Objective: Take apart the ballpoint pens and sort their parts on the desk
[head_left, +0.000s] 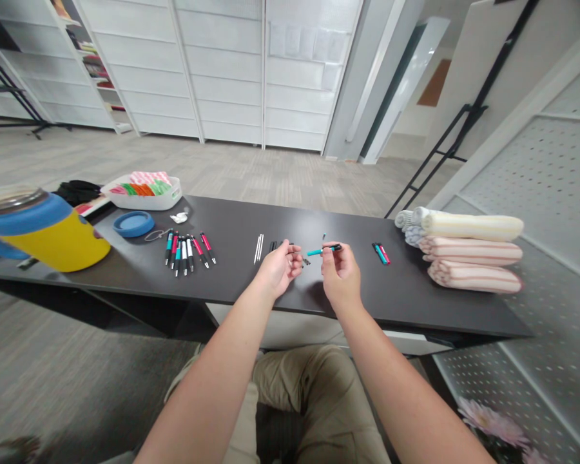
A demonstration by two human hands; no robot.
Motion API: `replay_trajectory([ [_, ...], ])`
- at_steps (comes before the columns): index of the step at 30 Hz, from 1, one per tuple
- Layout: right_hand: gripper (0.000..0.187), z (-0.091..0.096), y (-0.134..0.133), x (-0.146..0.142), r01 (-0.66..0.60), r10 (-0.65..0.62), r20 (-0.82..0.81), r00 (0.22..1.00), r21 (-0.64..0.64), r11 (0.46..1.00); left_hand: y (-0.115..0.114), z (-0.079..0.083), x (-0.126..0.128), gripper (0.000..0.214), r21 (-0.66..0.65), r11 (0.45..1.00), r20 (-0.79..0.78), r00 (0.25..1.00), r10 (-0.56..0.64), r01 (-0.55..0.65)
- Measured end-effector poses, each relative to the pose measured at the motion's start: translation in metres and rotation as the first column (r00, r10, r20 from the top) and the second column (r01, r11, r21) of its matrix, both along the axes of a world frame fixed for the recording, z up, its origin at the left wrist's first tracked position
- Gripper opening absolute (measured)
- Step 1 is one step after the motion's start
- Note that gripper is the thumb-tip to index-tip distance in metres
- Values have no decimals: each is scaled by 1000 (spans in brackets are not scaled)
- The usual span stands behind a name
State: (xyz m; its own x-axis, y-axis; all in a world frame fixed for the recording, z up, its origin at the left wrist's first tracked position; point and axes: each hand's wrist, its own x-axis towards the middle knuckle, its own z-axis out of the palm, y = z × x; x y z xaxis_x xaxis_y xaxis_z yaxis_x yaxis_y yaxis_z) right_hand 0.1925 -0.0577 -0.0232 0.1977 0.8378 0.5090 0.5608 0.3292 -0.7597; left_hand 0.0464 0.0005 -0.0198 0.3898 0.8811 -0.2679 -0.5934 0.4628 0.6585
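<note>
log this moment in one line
right hand: holds teal pen barrel | left hand: curled, contents unclear | black tabletop: pens, rolled towels

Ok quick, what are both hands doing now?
Left hand: fingers half curled; can't tell if anything's held.
Right hand: closed, holding a teal-and-black pen.

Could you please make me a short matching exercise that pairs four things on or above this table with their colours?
Things:
1. Pen in the right hand
2. Large cup at the table's left end
3. Round lid
4. Three thin sticks

Colours:
A. Plain blue
B. White
C. Teal and black
D. Mainly yellow and blue

Pairs: 1-C, 2-D, 3-A, 4-B
</note>
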Motion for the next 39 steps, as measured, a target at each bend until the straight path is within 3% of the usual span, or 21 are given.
replay_trajectory([
  [4,22,3,-3,-3,45,-37,-75,997,109,993,1,1,-4,46,-53,999,109,994,18,-13],
  [10,21,0,-1,-8,24,-29,141,990,40,999,2,0,-6,55,-20,1000,186,983,4,-1],
  [15,18,-3,6,-12,-150,180,344,921,-113,982,-2,1,-2,58,103,995,76,997,-3,-5],
  [19,13,-8,13,-9,-174,197,388,900,-95,980,-7,2,4,63,213,976,-31,999,-30,36],
  [24,12,-11,15,-8,-236,246,393,886,-75,969,-11,5,7,65,243,969,-85,996,-16,36],
  [28,9,-5,9,-10,-162,186,363,913,-96,982,-13,7,7,63,275,960,-74,997,-34,53],
  [32,10,0,1,11,56,-31,246,969,-97,994,-11,6,5,60,272,962,-102,995,10,18],
  [35,15,-2,1,43,247,-183,317,930,-172,954,-7,3,2,56,270,962,-120,990,79,-44],
  [39,19,-6,5,76,337,-189,480,857,-245,909,-2,0,3,52,248,965,-126,984,124,-90],
])
